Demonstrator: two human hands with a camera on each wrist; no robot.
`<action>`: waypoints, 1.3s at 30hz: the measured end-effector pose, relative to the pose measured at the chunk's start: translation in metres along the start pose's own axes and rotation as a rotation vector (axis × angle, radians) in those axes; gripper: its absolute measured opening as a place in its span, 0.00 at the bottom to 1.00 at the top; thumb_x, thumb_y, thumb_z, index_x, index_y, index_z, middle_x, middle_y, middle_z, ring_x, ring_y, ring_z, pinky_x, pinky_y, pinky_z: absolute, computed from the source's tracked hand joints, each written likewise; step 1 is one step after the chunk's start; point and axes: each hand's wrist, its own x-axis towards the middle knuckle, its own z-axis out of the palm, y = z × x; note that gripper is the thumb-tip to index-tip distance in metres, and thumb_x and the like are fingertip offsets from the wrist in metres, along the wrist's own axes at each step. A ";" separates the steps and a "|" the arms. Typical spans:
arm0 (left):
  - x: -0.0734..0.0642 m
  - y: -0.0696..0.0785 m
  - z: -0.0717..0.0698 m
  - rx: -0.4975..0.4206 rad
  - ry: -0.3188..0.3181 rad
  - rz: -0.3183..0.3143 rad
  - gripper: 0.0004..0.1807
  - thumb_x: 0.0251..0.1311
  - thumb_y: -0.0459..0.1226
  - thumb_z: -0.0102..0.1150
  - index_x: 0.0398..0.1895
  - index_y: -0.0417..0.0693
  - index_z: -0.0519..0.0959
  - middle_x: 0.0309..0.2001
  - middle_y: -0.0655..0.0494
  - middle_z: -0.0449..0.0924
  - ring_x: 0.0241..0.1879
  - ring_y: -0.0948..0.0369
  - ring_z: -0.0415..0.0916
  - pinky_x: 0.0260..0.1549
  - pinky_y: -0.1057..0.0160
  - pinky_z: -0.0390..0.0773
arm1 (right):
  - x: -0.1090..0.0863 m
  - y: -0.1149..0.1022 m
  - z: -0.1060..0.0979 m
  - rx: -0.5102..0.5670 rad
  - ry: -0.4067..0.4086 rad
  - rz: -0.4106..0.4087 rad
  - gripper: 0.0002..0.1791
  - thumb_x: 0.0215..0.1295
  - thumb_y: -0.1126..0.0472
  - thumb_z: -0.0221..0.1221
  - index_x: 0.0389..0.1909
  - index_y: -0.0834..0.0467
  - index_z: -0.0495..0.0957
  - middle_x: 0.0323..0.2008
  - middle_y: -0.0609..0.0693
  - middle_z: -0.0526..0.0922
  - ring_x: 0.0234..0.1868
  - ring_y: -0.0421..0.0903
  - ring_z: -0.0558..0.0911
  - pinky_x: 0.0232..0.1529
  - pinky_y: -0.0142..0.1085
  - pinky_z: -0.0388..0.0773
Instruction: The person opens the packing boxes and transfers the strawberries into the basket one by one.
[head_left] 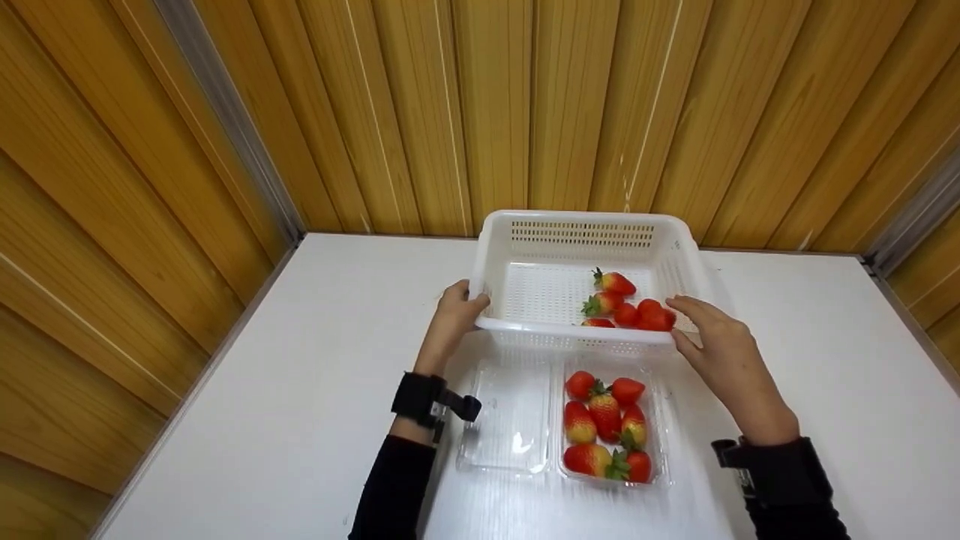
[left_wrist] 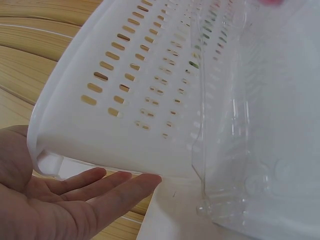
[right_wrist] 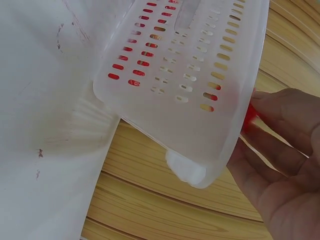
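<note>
A white perforated basket (head_left: 589,330) holds several red strawberries (head_left: 615,283) towards its right side. My left hand (head_left: 454,309) grips the basket's left rim, the thumb over the top; in the left wrist view its fingers lie along the outside wall. My right hand (head_left: 724,352) is at the front right corner, thumb and fingertips around a strawberry (right_wrist: 249,118) right at the rim. In front of the basket, a clear plastic box (head_left: 664,457) holds several strawberries with green leaves, lying in rows.
Left of the filled box lies a second clear plastic half (head_left: 510,420), with no fruit in it. Everything stands on a white table (head_left: 315,390). Wood-patterned panels (head_left: 495,105) rise behind the basket, and more panels flank the table on the left and right.
</note>
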 end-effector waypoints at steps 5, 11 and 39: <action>0.001 0.000 0.000 -0.017 -0.009 -0.001 0.28 0.68 0.36 0.54 0.68 0.30 0.67 0.63 0.35 0.74 0.58 0.46 0.78 0.48 0.55 0.84 | 0.000 -0.001 -0.001 -0.011 -0.022 0.013 0.23 0.58 0.76 0.66 0.56 0.68 0.80 0.55 0.69 0.82 0.55 0.68 0.81 0.55 0.61 0.78; 0.000 0.001 0.000 -0.035 -0.016 0.008 0.26 0.68 0.36 0.53 0.66 0.30 0.69 0.59 0.34 0.76 0.56 0.41 0.79 0.44 0.55 0.86 | -0.002 -0.005 -0.003 -0.038 -0.056 0.027 0.20 0.60 0.74 0.66 0.54 0.69 0.81 0.52 0.70 0.82 0.51 0.69 0.82 0.52 0.62 0.79; -0.001 -0.001 -0.002 -0.059 -0.030 0.024 0.24 0.69 0.36 0.53 0.64 0.30 0.70 0.58 0.36 0.76 0.56 0.41 0.78 0.43 0.56 0.85 | -0.015 -0.070 0.021 0.051 -0.877 -0.004 0.16 0.59 0.70 0.68 0.49 0.65 0.84 0.37 0.49 0.84 0.35 0.45 0.76 0.43 0.43 0.83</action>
